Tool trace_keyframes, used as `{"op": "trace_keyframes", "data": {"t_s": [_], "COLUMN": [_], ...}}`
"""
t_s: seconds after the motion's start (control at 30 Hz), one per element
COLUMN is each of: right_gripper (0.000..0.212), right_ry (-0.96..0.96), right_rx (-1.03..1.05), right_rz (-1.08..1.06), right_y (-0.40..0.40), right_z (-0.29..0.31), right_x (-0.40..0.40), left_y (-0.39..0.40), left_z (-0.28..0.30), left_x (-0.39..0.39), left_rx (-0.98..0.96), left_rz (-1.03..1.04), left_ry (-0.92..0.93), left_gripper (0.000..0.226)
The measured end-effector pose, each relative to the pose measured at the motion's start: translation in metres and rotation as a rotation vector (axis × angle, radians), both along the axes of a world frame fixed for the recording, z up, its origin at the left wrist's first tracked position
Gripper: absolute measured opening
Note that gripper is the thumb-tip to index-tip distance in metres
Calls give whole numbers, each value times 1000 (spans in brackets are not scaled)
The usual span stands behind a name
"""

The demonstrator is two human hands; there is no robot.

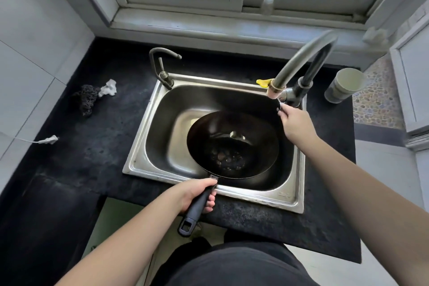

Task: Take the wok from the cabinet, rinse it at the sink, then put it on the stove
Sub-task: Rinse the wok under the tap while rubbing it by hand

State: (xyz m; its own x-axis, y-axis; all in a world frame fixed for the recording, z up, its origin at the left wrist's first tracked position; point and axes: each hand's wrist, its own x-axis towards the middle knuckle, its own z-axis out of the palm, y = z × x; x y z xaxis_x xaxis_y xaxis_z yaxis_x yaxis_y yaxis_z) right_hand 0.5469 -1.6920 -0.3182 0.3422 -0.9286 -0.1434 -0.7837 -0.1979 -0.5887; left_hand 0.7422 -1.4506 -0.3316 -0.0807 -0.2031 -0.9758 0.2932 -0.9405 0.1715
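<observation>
two hands are at work, well apart; the left hand [197, 195] is wrapped round the black plastic handle [197, 208] of the round dark metal wok [232, 144], fingers curled under and thumb side on top, close to where the handle meets the rim; the right hand [293, 123] reaches out ahead to the dark lever at the base of the tall curved grey tap [301, 60], its fingertips seemingly pinching that lever, though the grip is small and partly blurred; the wok sits low inside the stainless steel sink [144, 165], just beyond the left hand and below and inward of the right, with a little water and bubbles pooled in its bowl; its long axis runs from the handle's hanging loop nearest the body forward and rightward into the basin, bowl facing up; i judge it stiff and fairly heavy, front-weighted, and slippery when wet; the handle is the one sensible hold, gripped near the rim to curb tipping.
</observation>
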Motion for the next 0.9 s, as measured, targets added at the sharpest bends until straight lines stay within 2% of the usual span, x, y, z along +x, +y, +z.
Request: {"op": "trace_keyframes", "data": {"t_s": [0.1,0.37,0.67,0.77,0.9], "right_gripper": [21,30,28,32,28], "right_ry": [47,237,435,408,244], "right_rx": [-49,-162,-195,-200,-81], "right_rz": [62,154,173,183,149], "right_y": [0,-12,-9,-8,-4], "right_z": [0,7,15,15,14], "right_x": [2,19,35,33,25], "left_y": [8,21,19,19,21], "left_z": [1,8,7,7,7], "left_x": [3,12,6,5,7], "left_rx": [-14,-19,-19,-28,-57], "left_rz": [29,67,34,26,52], "left_ry": [33,177,138,128,141], "left_gripper": [38,27,28,28,26]}}
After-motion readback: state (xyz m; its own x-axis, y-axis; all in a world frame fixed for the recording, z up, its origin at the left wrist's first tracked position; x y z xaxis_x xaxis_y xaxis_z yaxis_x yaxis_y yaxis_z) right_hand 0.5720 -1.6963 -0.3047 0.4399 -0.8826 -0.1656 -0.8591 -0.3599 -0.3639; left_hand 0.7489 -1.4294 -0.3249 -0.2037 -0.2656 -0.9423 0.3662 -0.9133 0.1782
